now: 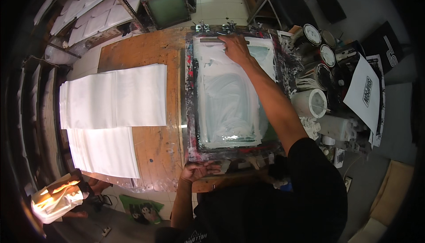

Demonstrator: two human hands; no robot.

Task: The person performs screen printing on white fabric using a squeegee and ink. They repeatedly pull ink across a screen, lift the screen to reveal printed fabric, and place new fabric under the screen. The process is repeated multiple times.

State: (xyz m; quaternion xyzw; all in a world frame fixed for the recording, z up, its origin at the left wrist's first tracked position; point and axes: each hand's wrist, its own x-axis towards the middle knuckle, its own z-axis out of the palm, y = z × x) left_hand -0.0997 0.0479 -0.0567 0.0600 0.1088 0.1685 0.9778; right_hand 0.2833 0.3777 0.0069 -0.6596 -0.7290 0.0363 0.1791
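Note:
A silk-screen frame (pixel 191 110) lies on the table in front of me, its mesh smeared with white ink (pixel 230 97). At its far end a squeegee (pixel 210 40) rests crosswise on the mesh. My right hand (pixel 237 48) reaches over the screen with its fingers closed round the squeegee's middle. By the near edge of the frame is my left hand (pixel 200 171), fingers stretched to the right and holding nothing that I can see. Hinge clamps (pixel 202 27) stand at the frame's far edge.
Two stacks of white sheets (pixel 137 95) lie on the wooden table (pixel 155 150) at left. Ink cans (pixel 312 35) and a white tub (pixel 309 103) crowd the right side, beside a leaning printed sheet (pixel 363 88). Paper-filled shelves (pixel 97 11) stand at far left; another person's hand (pixel 76 214) shows lower left.

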